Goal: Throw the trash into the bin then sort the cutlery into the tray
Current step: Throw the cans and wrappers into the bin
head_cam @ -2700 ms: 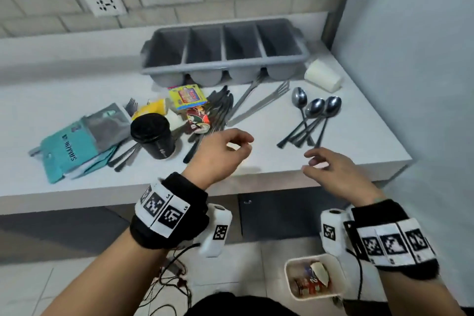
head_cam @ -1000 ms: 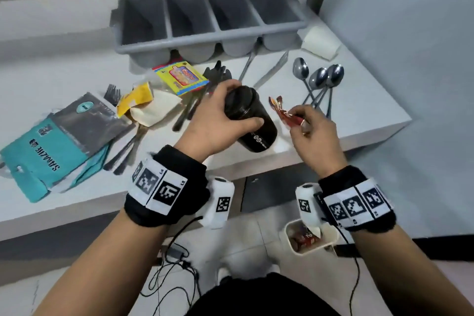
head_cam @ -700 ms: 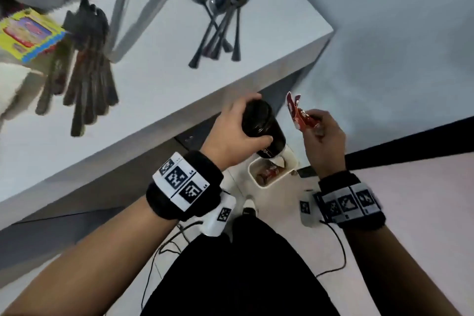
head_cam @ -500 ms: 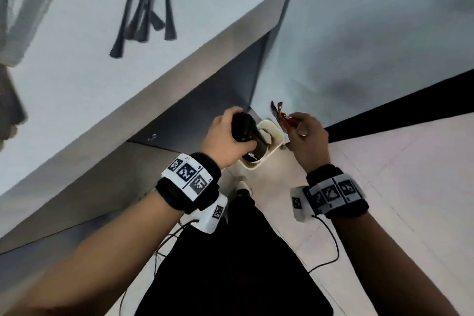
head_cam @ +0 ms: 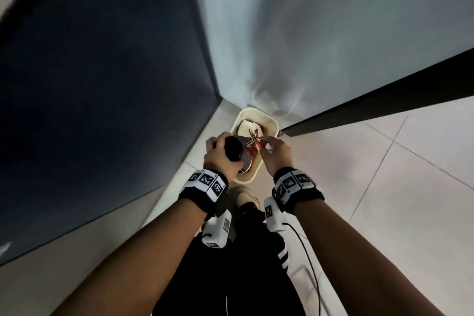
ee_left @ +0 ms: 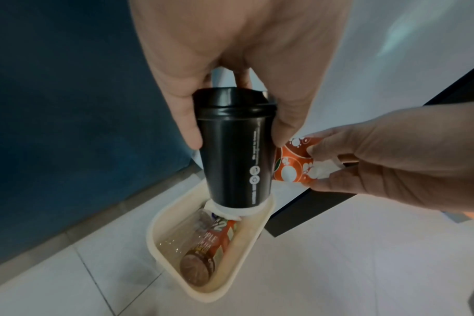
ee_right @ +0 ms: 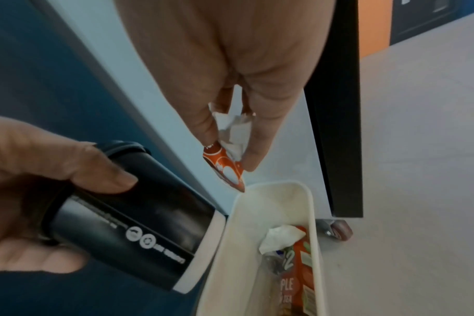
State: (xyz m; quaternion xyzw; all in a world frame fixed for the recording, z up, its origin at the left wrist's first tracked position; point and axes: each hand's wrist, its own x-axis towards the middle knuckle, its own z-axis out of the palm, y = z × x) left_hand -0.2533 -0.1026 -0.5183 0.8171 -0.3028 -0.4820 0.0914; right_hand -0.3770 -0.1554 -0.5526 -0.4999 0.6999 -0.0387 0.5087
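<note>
Left hand [head_cam: 218, 155] grips a black cup [head_cam: 234, 151], right hand [head_cam: 275, 155] pinches a red wrapper [head_cam: 256, 143], both above the cream bin [head_cam: 272, 120]

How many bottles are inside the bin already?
1. A clear plastic bottle with a brown cap lies in the cream bin, under the black cup held by the left hand. More could be hidden beneath the tissue.
</note>
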